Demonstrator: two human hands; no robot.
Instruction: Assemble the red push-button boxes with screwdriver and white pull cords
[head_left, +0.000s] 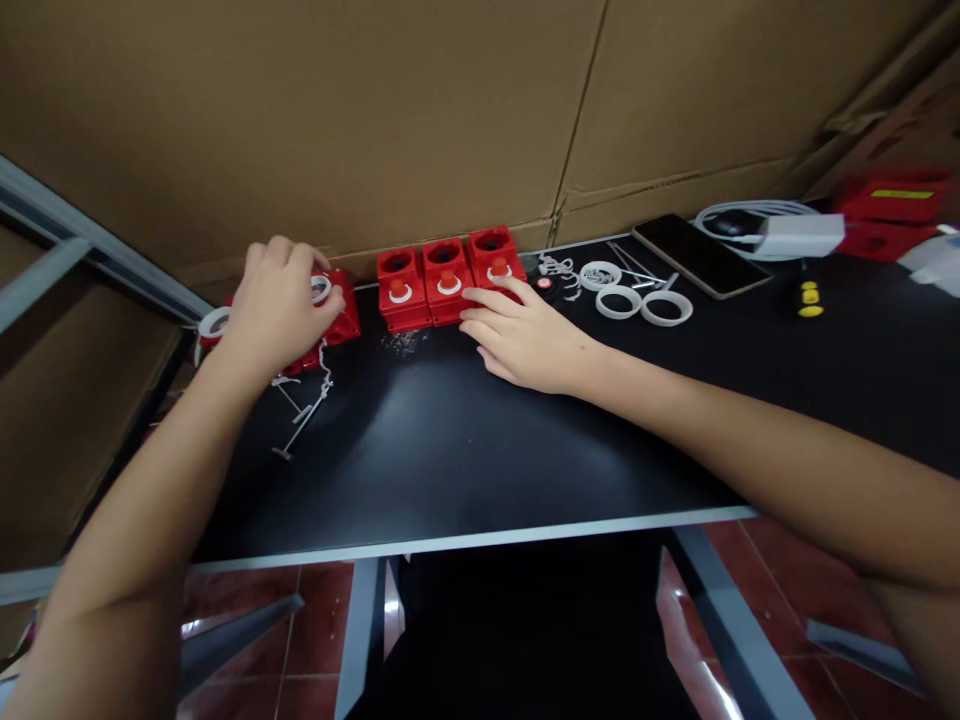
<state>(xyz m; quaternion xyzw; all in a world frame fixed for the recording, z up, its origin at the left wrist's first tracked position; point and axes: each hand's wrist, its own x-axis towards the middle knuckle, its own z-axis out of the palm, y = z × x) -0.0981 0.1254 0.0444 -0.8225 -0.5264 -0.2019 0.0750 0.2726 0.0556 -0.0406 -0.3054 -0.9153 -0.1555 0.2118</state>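
Observation:
Three red boxes (439, 290) stand side by side near the back of the black table, each with a round dark opening and a knob with a white ring. My right hand (525, 335) rests its fingers against the front of the rightmost boxes, palm down, fingers stretched out. At the left, my left hand (281, 305) closes its thumb and fingers round a white ring (321, 289) above more red parts (345, 315), which it partly covers. Another white ring (214, 322) lies left of that wrist. Small metal hammers (300, 430) on white cords hang by the left red parts.
Right of the boxes lie white rings (618, 302), metal rods (637, 270), a phone (701, 256), a white charger (801, 237) with cable, a yellow-black screwdriver (810, 298) and red boxes (892, 210). Cardboard (375, 120) rises behind; a metal frame (82, 225) borders the left.

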